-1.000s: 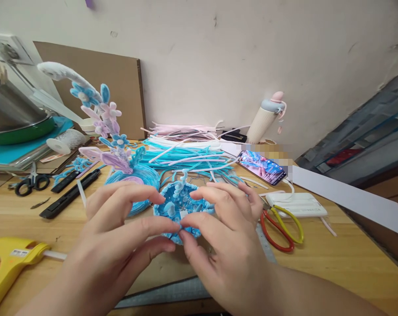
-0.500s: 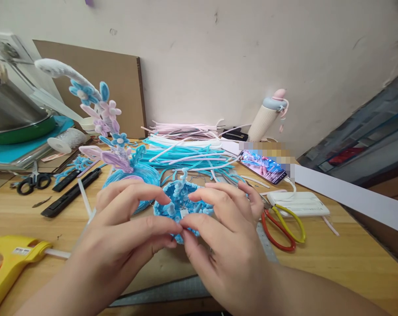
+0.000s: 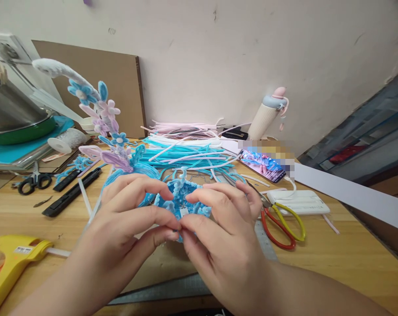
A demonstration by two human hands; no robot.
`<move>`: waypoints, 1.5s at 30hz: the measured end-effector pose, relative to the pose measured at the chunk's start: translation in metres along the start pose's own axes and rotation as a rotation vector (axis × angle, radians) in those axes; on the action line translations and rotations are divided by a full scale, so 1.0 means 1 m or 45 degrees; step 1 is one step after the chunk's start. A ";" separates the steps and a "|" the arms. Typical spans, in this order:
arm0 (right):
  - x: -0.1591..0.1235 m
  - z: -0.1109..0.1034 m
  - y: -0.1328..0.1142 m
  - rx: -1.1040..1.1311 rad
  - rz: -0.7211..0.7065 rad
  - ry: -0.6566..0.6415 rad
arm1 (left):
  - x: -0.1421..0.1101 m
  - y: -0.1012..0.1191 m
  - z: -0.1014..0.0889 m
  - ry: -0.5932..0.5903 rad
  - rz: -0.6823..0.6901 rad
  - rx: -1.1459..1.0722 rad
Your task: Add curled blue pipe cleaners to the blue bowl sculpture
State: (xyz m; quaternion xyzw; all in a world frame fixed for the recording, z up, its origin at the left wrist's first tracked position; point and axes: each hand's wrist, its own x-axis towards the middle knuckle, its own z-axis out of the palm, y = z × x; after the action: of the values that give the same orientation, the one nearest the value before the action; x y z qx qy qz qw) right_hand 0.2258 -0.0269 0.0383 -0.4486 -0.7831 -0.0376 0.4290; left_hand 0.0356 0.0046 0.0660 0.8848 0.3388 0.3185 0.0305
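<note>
Between my hands, low over the table, is a blue fuzzy piece made of pipe cleaners (image 3: 182,191), rounded and hollow, with curled strands inside and a small white bit in its middle. My left hand (image 3: 133,228) pinches its near edge between thumb and forefinger. Against those fingertips, my right hand (image 3: 227,224) pinches the same edge, its other fingers bent over the right side. The fingers hide much of the near rim. Behind stands a pipe-cleaner flower stem (image 3: 111,127) with blue and pink flowers and a white curved top, beside a coiled blue base.
Bundles of pipe cleaners (image 3: 185,153) lie behind my hands. A yellow glue gun (image 3: 21,259), black scissors (image 3: 36,180) and a black utility knife (image 3: 72,193) are at left. To the right are red-and-yellow-handled pliers (image 3: 284,226), a phone (image 3: 263,164), a white power bank (image 3: 300,202) and a bottle (image 3: 267,114).
My left thumb and forefinger have shifted slightly, the thumb now straighter along the blue piece's near edge. Both hands stay at the piece, which tilts a little.
</note>
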 end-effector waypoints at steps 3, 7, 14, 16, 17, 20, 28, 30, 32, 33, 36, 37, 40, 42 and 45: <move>0.000 0.000 0.000 0.005 0.005 0.002 | 0.003 0.003 0.000 -0.016 -0.005 0.028; 0.000 0.001 0.000 0.016 0.004 0.007 | 0.005 0.004 0.000 -0.050 0.007 0.053; 0.000 0.002 0.001 0.035 0.042 -0.001 | -0.002 -0.002 -0.005 -0.066 -0.022 0.018; 0.000 0.001 0.000 0.037 0.051 -0.003 | -0.006 -0.007 -0.008 -0.078 -0.059 -0.005; 0.001 0.001 0.000 0.037 0.052 -0.001 | -0.008 -0.011 -0.010 -0.073 -0.086 -0.018; 0.002 -0.004 0.000 0.049 0.027 -0.011 | -0.013 -0.020 -0.011 -0.035 -0.172 -0.082; 0.020 -0.018 0.008 0.079 0.030 -0.001 | -0.012 -0.025 0.001 -0.020 -0.143 -0.015; 0.029 -0.019 0.012 0.048 -0.004 -0.124 | -0.009 -0.025 0.002 0.003 -0.118 0.018; 0.038 -0.018 0.016 0.020 -0.059 -0.273 | -0.008 -0.025 0.002 0.028 -0.104 0.034; 0.043 -0.017 0.016 0.005 -0.085 -0.338 | -0.007 -0.026 0.002 0.041 -0.101 0.038; 0.053 -0.013 0.016 -0.074 -0.130 -0.459 | -0.007 -0.026 0.003 0.064 -0.102 0.036; 0.055 -0.011 0.015 -0.096 -0.134 -0.482 | -0.007 -0.026 0.003 0.067 -0.110 0.033; 0.059 -0.007 0.012 -0.122 -0.140 -0.522 | -0.008 -0.025 0.003 0.066 -0.108 0.033; 0.061 -0.005 0.010 -0.130 -0.143 -0.534 | -0.008 -0.025 0.003 0.067 -0.099 0.038; 0.061 -0.002 0.009 -0.140 -0.130 -0.539 | -0.008 -0.025 0.003 0.075 -0.103 0.041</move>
State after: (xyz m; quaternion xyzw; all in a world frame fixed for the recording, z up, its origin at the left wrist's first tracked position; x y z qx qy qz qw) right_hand 0.2197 0.0187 0.0792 -0.4289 -0.8742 -0.0072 0.2275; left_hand 0.0181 0.0188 0.0526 0.8610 0.3800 0.3376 0.0191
